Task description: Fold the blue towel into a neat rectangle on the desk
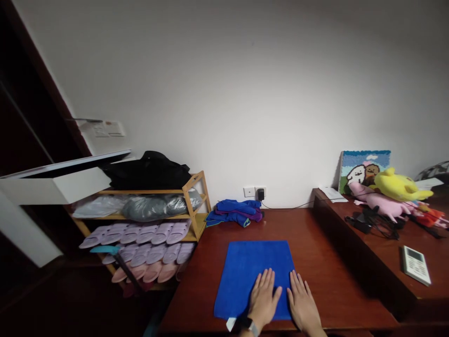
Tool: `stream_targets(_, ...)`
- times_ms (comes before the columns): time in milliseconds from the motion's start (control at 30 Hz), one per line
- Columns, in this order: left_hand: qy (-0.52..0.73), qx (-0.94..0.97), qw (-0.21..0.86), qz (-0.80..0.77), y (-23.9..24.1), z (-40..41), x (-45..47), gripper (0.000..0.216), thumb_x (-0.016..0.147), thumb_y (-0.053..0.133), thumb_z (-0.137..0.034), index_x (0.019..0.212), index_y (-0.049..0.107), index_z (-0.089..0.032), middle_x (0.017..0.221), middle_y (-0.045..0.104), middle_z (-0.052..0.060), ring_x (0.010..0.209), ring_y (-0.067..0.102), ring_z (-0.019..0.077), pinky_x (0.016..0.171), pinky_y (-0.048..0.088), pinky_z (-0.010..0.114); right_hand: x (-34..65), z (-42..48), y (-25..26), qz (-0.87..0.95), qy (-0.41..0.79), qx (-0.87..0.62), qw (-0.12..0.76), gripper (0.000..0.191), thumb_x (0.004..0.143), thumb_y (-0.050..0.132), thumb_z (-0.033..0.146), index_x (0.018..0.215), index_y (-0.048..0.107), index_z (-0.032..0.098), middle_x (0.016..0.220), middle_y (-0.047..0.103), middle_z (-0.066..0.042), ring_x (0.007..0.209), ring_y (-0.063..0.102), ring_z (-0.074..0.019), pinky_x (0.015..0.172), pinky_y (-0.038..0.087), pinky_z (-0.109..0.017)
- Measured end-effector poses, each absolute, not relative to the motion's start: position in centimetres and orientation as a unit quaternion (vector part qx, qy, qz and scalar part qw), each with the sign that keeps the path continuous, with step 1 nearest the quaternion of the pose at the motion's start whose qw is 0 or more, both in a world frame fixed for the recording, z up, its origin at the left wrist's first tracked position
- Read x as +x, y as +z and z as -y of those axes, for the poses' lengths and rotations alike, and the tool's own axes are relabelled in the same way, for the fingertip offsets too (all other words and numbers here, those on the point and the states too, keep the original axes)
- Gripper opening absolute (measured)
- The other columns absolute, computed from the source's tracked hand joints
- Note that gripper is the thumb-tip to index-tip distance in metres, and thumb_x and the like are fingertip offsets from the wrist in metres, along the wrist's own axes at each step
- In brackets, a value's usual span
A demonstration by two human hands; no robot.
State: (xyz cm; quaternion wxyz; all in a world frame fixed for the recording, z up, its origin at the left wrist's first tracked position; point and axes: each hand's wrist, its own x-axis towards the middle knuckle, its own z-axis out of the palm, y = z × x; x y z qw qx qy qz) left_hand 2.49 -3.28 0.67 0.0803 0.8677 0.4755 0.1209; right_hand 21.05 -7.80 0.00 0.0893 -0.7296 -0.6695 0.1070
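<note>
A blue cloth lies spread flat on the reddish-brown wooden table, with a small white tag sticking out at its near left corner. My left hand rests on the cloth's near right part, fingers stretched forward and thumb out to the side; a watch sits on that wrist. Along the cloth's right edge lies my right hand, flat with its fingers extended, partly over the cloth and partly over the wood. Neither hand grips anything.
Crumpled blue and purple cloths lie at the table's back left. Left stands a wooden shoe rack with several slippers and a black bag. On the higher right surface are plush toys, a picture and a white remote.
</note>
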Motion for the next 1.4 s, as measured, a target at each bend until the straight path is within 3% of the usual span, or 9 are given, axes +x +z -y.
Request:
stream_targets(200, 0.099, 0.767, 0.018, -0.634, 0.5, 2.3, -10.3, 0.069, 0.105, 0.019, -0.059, 0.16, 0.029, -0.018, 0.166, 0.029, 0.005, 0.153, 0.027, 0.0252, 0.126, 0.028, 0.047, 21.0, 7.7, -0.5, 0.659, 0.107, -0.736, 0.11, 0.072, 0.1, 0.016, 0.051, 0.161, 0.025, 0.014, 0.167, 0.019, -0.001, 0.156, 0.015, -0.0232, 0.129, 0.011, -0.046)
stream_targets(333, 0.116, 0.752, -0.015, -0.648, -0.4, 2.5, -12.6, 0.073, 0.104, 0.02, -0.062, 0.159, 0.031, -0.015, 0.165, 0.03, 0.008, 0.153, 0.03, 0.0254, 0.125, 0.029, 0.045, 21.0, 7.8, -0.9, 0.657, 0.104, -0.741, 0.088, 0.072, 0.099, 0.016, 0.049, 0.161, 0.025, 0.012, 0.167, 0.021, -0.002, 0.156, 0.015, -0.0236, 0.129, 0.012, -0.046)
stream_targets(633, 0.143, 0.751, -0.027, -0.644, -1.5, 2.3, -12.3, 0.071, 0.104, 0.025, -0.06, 0.16, 0.03, -0.017, 0.165, 0.032, 0.007, 0.152, 0.031, 0.0273, 0.125, 0.031, 0.047, 21.7, 1.3, 1.4, 0.652, 0.104, -0.745, 0.09, 0.071, 0.101, 0.012, 0.047, 0.161, 0.02, 0.011, 0.169, 0.019, -0.003, 0.156, 0.014, -0.0213, 0.128, 0.013, -0.042)
stream_targets(933, 0.133, 0.755, -0.016, -0.641, -1.8, 2.3, -12.7, 0.067, 0.104, 0.028, -0.057, 0.162, 0.022, -0.023, 0.165, 0.029, 0.003, 0.152, 0.03, 0.0278, 0.125, 0.032, 0.05, 22.6, -1.1, -0.7, 0.658, 0.106, -0.736, 0.12, 0.071, 0.101, 0.013, 0.048, 0.162, 0.02, 0.012, 0.169, 0.018, -0.003, 0.157, 0.012, -0.0205, 0.128, 0.011, -0.042)
stream_targets(1133, 0.099, 0.754, -0.026, -0.649, -1.3, 1.3, -13.1, 0.067, 0.103, 0.029, -0.056, 0.16, 0.032, -0.02, 0.164, 0.031, 0.004, 0.152, 0.03, 0.0291, 0.125, 0.029, 0.053, 22.4, -1.2, 0.2, 0.657, 0.124, -0.737, 0.106, 0.07, 0.1, 0.014, 0.046, 0.161, 0.02, 0.012, 0.169, 0.019, -0.002, 0.157, 0.013, -0.0194, 0.128, 0.008, -0.042)
stream_targets(1267, 0.143, 0.763, -0.04, -0.629, 1.0, 0.0, -9.1, 0.064, 0.105, 0.025, -0.051, 0.161, 0.026, -0.02, 0.166, 0.029, 0.005, 0.153, 0.028, 0.0279, 0.126, 0.029, 0.052, 22.3, -1.3, 0.4, 0.651, 0.132, -0.738, 0.118, 0.069, 0.1, 0.014, 0.046, 0.161, 0.02, 0.014, 0.168, 0.02, -0.002, 0.157, 0.013, -0.0194, 0.128, 0.008, -0.042)
stream_targets(1400, 0.155, 0.852, 0.01, -0.5, 2.9, -1.3, -0.7, 0.06, 0.107, 0.023, -0.048, 0.162, 0.021, -0.025, 0.167, 0.029, 0.002, 0.154, 0.027, 0.0243, 0.126, 0.029, 0.048, 22.4, -1.1, 0.4, 0.653, 0.128, -0.737, 0.119, 0.069, 0.1, 0.015, 0.045, 0.161, 0.021, 0.013, 0.168, 0.02, -0.003, 0.157, 0.013, -0.0195, 0.128, 0.009, -0.042)
